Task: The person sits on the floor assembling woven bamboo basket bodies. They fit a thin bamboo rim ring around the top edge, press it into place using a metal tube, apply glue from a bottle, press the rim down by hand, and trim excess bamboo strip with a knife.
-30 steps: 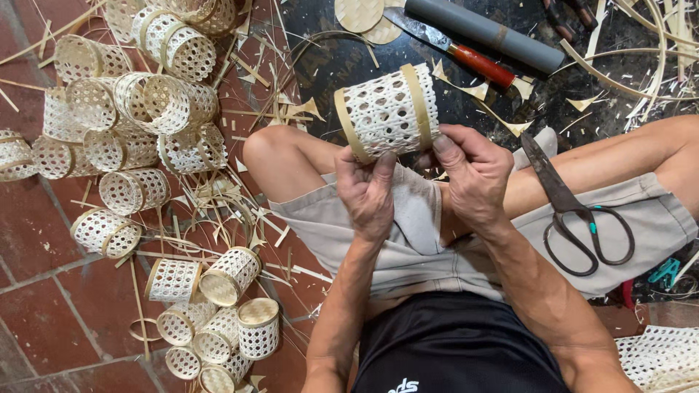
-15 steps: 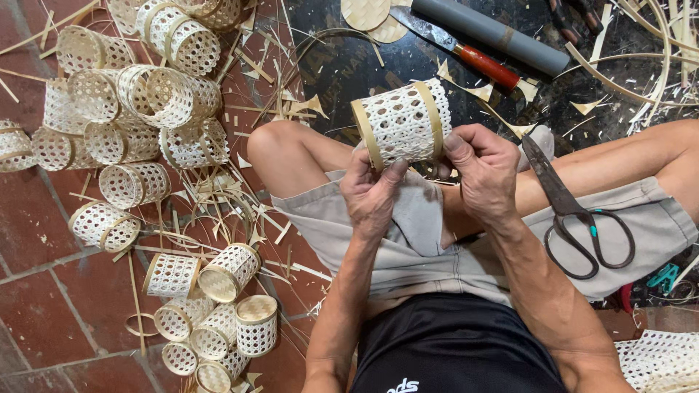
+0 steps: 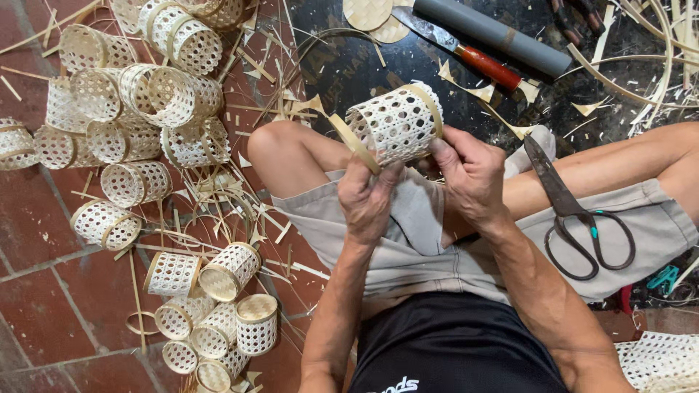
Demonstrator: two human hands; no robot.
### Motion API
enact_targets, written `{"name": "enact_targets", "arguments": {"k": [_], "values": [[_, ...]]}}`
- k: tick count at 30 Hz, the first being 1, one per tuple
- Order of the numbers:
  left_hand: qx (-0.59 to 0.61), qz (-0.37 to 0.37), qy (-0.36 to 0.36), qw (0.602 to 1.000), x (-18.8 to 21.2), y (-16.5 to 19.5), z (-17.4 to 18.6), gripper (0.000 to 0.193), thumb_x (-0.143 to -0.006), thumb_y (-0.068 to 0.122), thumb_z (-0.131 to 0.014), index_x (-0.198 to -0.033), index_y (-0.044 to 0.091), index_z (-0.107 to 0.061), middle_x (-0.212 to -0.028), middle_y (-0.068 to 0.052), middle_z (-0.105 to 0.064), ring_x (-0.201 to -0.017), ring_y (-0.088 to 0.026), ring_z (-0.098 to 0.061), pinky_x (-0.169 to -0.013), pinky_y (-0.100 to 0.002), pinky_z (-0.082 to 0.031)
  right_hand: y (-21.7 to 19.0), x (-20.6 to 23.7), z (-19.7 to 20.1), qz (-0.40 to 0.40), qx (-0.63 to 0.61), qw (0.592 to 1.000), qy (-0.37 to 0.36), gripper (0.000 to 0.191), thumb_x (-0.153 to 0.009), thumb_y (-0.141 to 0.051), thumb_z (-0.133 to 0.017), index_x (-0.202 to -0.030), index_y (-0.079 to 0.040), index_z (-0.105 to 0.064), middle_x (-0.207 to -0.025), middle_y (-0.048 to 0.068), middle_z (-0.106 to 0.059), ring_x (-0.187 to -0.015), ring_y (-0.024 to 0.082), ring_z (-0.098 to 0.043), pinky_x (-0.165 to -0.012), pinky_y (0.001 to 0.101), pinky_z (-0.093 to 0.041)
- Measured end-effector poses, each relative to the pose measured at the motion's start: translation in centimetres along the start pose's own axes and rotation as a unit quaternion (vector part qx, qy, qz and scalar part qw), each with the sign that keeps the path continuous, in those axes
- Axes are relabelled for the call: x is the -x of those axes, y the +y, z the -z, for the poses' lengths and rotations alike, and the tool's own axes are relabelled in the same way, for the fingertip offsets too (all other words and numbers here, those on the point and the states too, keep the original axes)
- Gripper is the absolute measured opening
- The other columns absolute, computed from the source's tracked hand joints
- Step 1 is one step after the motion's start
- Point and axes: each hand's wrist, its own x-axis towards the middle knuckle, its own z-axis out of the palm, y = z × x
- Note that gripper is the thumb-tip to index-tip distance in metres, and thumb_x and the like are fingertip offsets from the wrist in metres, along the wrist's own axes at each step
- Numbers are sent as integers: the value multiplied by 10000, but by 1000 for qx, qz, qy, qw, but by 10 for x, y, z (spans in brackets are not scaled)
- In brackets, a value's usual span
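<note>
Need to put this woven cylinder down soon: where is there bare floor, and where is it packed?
Bare brick lies at lower left, beside the near woven cylinders. Crowded: the cylinder pile upper left; the dark mat holds the knife, strips and scraps. Scissors occupy the right thigh.

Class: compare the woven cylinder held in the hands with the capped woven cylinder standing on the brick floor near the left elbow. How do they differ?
The held cylinder lies tilted between the left hand and right hand; the floor cylinder stands upright, untouched. The held one has a loose strip sticking out at its rim; the floor one's top is closed by a round cap. Both are pale open-weave cane with tan rim bands.
</note>
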Motion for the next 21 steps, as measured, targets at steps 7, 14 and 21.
{"name": "enact_targets", "arguments": {"k": [7, 14, 21], "values": [[-168, -160, -24, 972, -17, 10, -2, 213, -860, 10, -802, -1040, 24, -688, -946, -104, -648, -884, -284, -638, -803, -394, -515, 15, -6, -9, -40, -66, 997, 1, 411, -1099, -195, -570, -1449, 21, -566, -1016, 43, -761, -821, 74, -707, -721, 242, -607], [-313, -279, -157, 894, -50, -22, -17, 197, -833, 34, -702, -1024, 61, -663, -963, -83, -626, -939, -294, -579, -835, -437, -478, 22, -29, 31, 148, 197, 963, 112, 227, -1168, -129, -659, -1358, -10, -628, -947, 136, -704, -778, 133, -700, -677, 271, -564], [-418, -290, -275, 816, -73, -69, -52, 100, -825, 111, -667, -915, 104, -624, -926, -66, -588, -974, -284, -572, -796, -425, -454, 56, -60, 40, 102, 186, 977, 28, 197, -966, -130, -778, -1071, 30, -733, -895, 131, -722, -755, 197, -698, -652, 310, -550]]}}
